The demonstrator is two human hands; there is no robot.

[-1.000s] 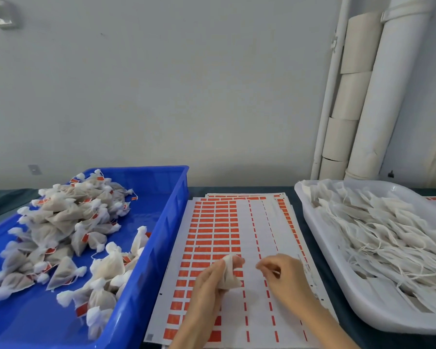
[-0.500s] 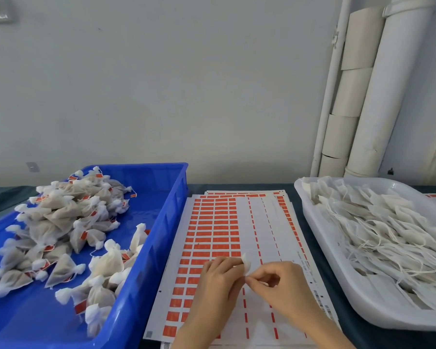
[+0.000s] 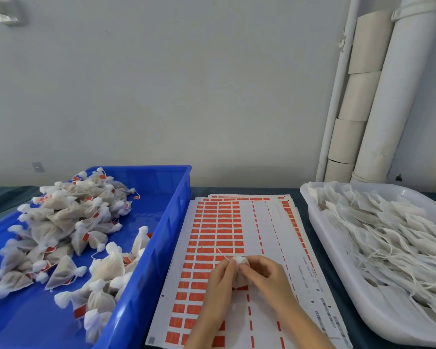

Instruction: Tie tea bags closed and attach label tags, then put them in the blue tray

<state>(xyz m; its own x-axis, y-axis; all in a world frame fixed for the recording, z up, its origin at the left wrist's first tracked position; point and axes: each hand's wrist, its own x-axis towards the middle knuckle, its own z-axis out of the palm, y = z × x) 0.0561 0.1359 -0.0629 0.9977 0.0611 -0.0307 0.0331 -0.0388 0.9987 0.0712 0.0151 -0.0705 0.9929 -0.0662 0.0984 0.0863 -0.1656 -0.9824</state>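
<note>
Head: two hands (image 3: 219,283) (image 3: 264,278), one tea bag (image 3: 239,261)

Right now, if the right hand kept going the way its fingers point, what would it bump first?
The tea bag it is pinching, then probably the left hand just beyond; the right hand points left toward both.

Bright, even, soft light; faint shadows, wide-angle bending at slightly blurred edges.

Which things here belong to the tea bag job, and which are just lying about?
Job: tea bag, gripped by left hand and right hand; label sheets; blue tray with finished bags; white tray of untied bags.
Lying about: white pipe; cardboard tubes.
</note>
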